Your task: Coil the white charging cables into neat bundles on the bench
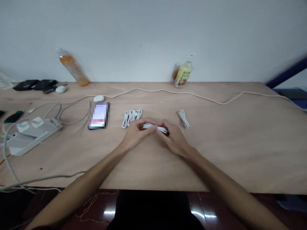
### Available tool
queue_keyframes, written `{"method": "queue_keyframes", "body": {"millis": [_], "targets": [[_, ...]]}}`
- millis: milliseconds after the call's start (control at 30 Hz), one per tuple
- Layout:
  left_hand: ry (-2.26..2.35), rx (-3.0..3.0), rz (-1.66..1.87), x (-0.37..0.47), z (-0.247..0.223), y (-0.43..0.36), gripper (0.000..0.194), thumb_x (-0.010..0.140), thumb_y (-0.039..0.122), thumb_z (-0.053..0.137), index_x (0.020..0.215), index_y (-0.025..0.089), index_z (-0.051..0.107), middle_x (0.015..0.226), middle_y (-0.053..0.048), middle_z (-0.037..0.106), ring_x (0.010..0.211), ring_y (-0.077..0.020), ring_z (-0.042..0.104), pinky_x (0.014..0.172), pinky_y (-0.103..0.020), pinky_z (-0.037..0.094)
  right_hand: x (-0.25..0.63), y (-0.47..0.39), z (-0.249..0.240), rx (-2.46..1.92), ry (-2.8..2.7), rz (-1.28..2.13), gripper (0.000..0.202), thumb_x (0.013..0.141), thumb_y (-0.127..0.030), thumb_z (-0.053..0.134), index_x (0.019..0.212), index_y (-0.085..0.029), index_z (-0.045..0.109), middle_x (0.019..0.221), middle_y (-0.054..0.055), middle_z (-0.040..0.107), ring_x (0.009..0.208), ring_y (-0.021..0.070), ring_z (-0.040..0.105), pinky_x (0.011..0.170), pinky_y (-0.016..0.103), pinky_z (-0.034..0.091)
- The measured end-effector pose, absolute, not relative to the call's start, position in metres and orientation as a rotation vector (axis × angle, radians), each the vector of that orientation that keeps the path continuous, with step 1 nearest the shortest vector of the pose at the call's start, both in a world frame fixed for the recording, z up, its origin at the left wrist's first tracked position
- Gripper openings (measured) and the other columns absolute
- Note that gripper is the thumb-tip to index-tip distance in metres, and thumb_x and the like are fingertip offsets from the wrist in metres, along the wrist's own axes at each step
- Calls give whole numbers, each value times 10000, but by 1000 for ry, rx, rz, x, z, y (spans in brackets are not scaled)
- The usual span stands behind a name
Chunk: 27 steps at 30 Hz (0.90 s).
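A folded bundle of white cable (162, 129) is held between my two hands, just above the wooden table. My left hand (137, 131) is closed around its left end, and my right hand (173, 136) pinches its right end, with the thumbs close together at the middle. Behind my left hand lie several coiled white cables (131, 117) side by side. One more coiled white cable (184, 119) rests on the table to the right of my right hand. My fingers hide part of the held bundle.
Left of my hands lie a phone (98, 115), a white earbud case (98, 98) and a power strip (35, 135) with plugs. A long white cord (165, 91) crosses the table's back. An orange drink bottle (74, 68) and a yellow bottle (184, 73) stand by the wall.
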<state>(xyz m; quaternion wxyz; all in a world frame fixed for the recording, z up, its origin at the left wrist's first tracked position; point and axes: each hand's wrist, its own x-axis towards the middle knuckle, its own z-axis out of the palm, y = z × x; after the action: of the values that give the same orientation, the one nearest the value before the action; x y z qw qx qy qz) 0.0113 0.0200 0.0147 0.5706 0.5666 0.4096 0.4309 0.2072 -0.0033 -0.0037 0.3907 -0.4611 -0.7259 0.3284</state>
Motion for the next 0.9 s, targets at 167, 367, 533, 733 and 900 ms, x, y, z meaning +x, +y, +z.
{"method": "queue_keyframes", "body": {"millis": [167, 367, 533, 733, 900], "targets": [[915, 1393, 1007, 11, 11, 19, 295, 782, 412, 920, 961, 184, 866, 1011, -87, 872, 824, -201, 768, 694, -285, 612, 207, -6, 2, -1124, -1772, 955, 184, 1027, -410, 572, 948, -244, 582, 847, 1, 641, 752, 200, 539, 722, 320, 425], [903, 1474, 1027, 12, 9, 20, 248, 818, 393, 895, 956, 189, 871, 992, -87, 877, 726, -163, 737, 651, -274, 601, 208, -6, 1, -1076, -1728, 1008, 177, 1019, -392, 532, 927, -247, 577, 845, -2, 609, 794, 213, 541, 756, 334, 420], [906, 1459, 1019, 13, 6, 18, 239, 822, 380, 895, 954, 183, 866, 961, -87, 875, 666, -143, 712, 615, -265, 575, 206, -4, -1, -1120, -1691, 994, 292, 1046, -434, 465, 822, -257, 526, 777, -5, 558, 763, 212, 522, 723, 333, 402], [889, 1417, 979, 13, 3, 17, 256, 794, 376, 912, 965, 191, 867, 1017, -88, 882, 783, -182, 777, 700, -293, 618, 203, -3, -4, -1204, -1683, 924, 382, 1060, -480, 432, 753, -263, 502, 723, -5, 529, 698, 203, 479, 671, 339, 360], [902, 1413, 962, 12, 5, 18, 229, 779, 350, 931, 943, 200, 872, 1041, -85, 888, 971, -236, 822, 874, -336, 643, 202, -2, -5, -1228, -1660, 907, 417, 1068, -511, 440, 727, -271, 449, 689, -13, 504, 669, 193, 445, 644, 331, 351]]}}
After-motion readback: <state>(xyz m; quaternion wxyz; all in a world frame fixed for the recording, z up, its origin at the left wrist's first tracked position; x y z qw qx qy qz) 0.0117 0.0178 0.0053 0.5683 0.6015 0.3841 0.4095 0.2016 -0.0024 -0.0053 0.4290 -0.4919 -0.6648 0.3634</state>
